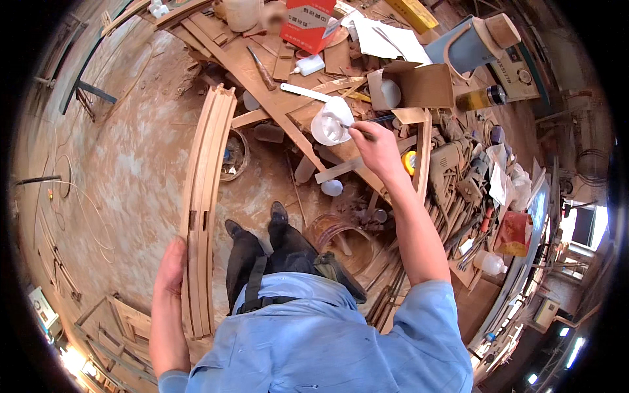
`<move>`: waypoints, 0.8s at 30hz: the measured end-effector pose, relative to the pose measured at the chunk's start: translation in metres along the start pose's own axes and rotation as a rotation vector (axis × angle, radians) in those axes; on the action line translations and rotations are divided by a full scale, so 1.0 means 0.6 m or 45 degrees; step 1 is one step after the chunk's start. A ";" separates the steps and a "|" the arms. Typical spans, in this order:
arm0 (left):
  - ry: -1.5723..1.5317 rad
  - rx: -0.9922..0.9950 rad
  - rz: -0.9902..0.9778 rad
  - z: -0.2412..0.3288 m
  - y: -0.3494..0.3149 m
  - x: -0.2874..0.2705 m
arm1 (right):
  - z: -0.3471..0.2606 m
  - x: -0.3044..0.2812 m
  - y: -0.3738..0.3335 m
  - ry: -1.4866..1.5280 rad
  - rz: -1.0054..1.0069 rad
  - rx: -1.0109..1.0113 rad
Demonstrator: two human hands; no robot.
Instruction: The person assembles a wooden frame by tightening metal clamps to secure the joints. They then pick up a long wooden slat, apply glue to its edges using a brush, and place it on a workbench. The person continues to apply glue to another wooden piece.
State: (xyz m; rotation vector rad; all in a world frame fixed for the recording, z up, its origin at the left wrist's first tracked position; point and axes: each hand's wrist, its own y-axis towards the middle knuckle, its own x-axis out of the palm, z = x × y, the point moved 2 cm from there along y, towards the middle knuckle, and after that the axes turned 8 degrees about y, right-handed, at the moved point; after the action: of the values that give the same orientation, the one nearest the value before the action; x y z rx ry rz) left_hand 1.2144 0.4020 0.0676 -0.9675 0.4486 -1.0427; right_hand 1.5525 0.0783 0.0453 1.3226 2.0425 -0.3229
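Note:
In my right hand (pixel 379 152) is a thin dark stick-like tool (pixel 365 135), pinched between the fingers. Its far end reaches into a white plastic cup (pixel 322 131) holding a white paste (pixel 333 128); the tip cannot be made out. My left hand (pixel 171 265) is wrapped against the outer side of several long wooden strips (pixel 204 177) standing side by side. They have grooved ends and dark slots midway along their length; my left fingers are mostly hidden behind them.
Boards and offcuts cover the wooden bench (pixel 288 121). A chisel-like tool (pixel 263 71), a white squeeze bottle (pixel 309 64), a red box (pixel 308 27), an open cardboard box (pixel 419 88) and a blue-grey jug (pixel 458 46) lie around the cup. A bucket (pixel 244 157) stands below.

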 end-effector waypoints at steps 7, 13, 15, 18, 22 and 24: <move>0.080 -0.030 -0.002 -0.014 0.001 0.034 | 0.040 0.042 0.028 -0.043 -0.149 0.386; 0.331 0.033 -0.352 -0.014 0.023 0.036 | 0.083 0.015 0.017 1.013 0.256 1.000; 0.323 0.027 -0.341 -0.010 0.024 0.040 | 0.105 0.009 0.001 1.216 0.308 1.047; 0.351 0.033 -0.243 0.001 0.026 0.043 | 0.110 0.012 -0.018 1.497 0.330 1.117; 0.315 0.058 -0.108 0.027 0.026 0.061 | 0.136 0.022 -0.047 1.618 0.392 1.140; 0.284 0.033 -0.126 0.037 0.025 0.060 | 0.143 0.018 -0.058 1.595 0.278 1.215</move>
State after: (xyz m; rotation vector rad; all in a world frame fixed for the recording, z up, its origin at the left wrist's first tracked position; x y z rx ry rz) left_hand 1.2551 0.3829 0.0709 -0.8608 0.5739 -1.2499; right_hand 1.5532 0.0244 -0.0306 2.8237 2.7769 -0.4561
